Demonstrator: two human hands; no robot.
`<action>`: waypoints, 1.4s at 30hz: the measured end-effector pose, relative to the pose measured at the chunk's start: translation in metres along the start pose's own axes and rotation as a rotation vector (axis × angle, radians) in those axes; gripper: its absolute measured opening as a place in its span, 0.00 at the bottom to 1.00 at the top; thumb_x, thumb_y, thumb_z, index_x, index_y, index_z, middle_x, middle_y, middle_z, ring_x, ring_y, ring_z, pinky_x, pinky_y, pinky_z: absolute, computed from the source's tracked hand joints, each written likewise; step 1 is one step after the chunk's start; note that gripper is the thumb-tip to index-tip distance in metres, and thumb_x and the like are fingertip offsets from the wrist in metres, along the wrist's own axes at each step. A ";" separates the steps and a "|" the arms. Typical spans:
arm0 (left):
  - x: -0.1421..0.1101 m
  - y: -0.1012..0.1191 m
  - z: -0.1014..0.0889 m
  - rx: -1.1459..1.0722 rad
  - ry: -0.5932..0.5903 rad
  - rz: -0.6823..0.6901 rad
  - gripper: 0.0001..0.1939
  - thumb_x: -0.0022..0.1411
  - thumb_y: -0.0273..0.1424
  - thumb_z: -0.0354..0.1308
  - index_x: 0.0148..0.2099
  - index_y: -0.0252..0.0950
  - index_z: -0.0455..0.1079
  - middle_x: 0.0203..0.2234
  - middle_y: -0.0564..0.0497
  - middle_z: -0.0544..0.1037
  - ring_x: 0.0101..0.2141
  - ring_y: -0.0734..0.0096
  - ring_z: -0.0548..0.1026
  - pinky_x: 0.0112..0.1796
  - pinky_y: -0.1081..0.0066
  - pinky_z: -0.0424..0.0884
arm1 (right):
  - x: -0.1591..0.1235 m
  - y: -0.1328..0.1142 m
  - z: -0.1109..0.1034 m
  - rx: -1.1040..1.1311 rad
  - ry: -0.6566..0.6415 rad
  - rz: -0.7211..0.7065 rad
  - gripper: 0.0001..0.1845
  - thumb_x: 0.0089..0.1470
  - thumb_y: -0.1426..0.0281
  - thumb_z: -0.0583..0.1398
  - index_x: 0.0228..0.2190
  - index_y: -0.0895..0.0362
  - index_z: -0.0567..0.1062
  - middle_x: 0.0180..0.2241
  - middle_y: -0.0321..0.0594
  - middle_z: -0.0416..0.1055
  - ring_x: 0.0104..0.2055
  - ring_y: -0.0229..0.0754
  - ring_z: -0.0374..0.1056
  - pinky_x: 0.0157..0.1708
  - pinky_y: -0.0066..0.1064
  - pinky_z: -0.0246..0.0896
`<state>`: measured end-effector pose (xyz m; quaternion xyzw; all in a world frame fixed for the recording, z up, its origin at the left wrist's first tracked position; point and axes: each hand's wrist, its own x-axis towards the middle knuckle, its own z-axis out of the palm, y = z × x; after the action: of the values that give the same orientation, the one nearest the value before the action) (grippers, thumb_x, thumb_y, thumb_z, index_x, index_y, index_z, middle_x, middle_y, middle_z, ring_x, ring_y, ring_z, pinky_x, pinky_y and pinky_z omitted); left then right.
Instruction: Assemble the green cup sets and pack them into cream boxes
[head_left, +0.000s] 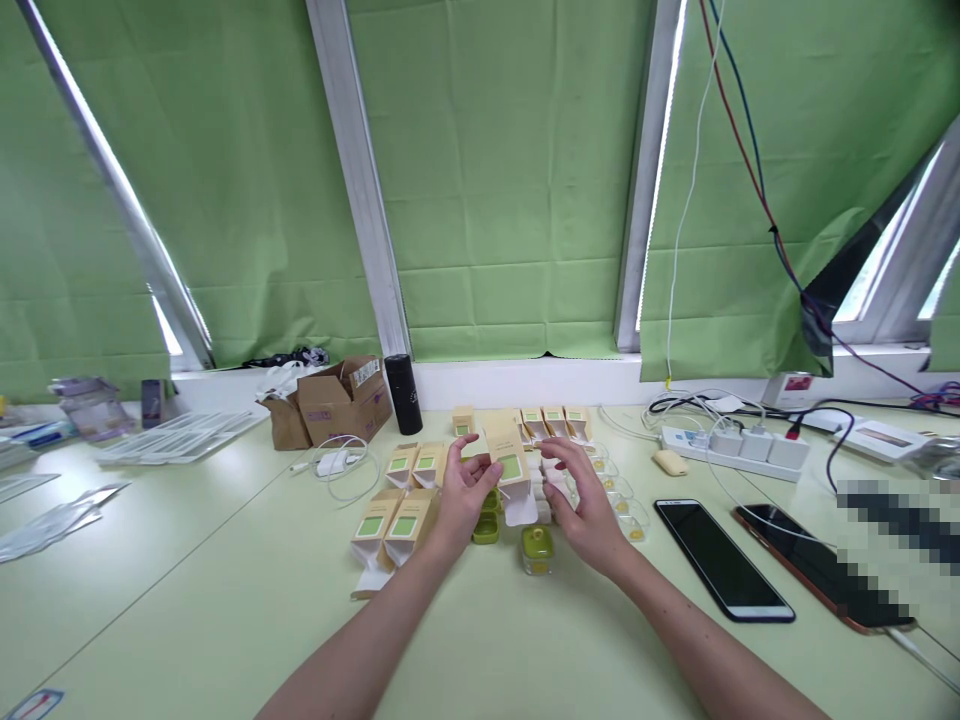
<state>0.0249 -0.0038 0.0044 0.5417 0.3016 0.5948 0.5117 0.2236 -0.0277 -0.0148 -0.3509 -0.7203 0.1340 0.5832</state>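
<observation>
In my left hand (463, 505) is a small tan cardboard box (505, 452) with a green label, pinched between thumb and fingers. Its white bottom flap hangs loose. My right hand (592, 515) is just right of the box, fingers apart and curved, holding nothing that I can see. Below the box a small glass jar with a green lid (537, 550) stands on the table. Green lids (486, 530) lie beside my left fingers. Several clear jars (631, 518) with yellow bottoms stand beyond my right hand. White pieces (541, 490) between the hands are partly hidden.
Several similar tan boxes (409, 520) stand left of my left forearm, others (553, 422) at the back. A black phone (721, 558) and a second phone (817, 565) lie right, near a power strip (739, 452). A black bottle (403, 395) stands beside an open carton (341, 402).
</observation>
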 end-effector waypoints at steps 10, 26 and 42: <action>-0.005 0.005 0.005 0.150 0.001 -0.017 0.33 0.61 0.48 0.69 0.59 0.42 0.58 0.34 0.52 0.80 0.34 0.67 0.79 0.36 0.70 0.71 | -0.002 -0.004 0.002 0.049 -0.107 0.020 0.24 0.66 0.71 0.55 0.60 0.43 0.72 0.66 0.45 0.60 0.69 0.55 0.58 0.62 0.52 0.66; -0.010 -0.002 0.000 0.237 -0.117 0.160 0.24 0.71 0.45 0.57 0.63 0.44 0.59 0.64 0.39 0.68 0.48 0.62 0.77 0.50 0.60 0.74 | 0.001 0.002 0.003 0.340 -0.056 0.159 0.16 0.67 0.64 0.58 0.53 0.45 0.78 0.61 0.47 0.60 0.56 0.49 0.72 0.58 0.46 0.71; -0.012 -0.001 -0.005 0.542 -0.207 0.374 0.19 0.68 0.35 0.62 0.60 0.45 0.72 0.69 0.42 0.57 0.56 0.54 0.73 0.55 0.55 0.73 | 0.002 0.005 0.003 0.491 -0.065 0.207 0.15 0.66 0.58 0.62 0.52 0.43 0.78 0.62 0.44 0.59 0.53 0.49 0.74 0.54 0.44 0.71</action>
<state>0.0191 -0.0138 -0.0018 0.7614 0.2904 0.5184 0.2593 0.2229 -0.0219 -0.0173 -0.2663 -0.6449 0.3745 0.6107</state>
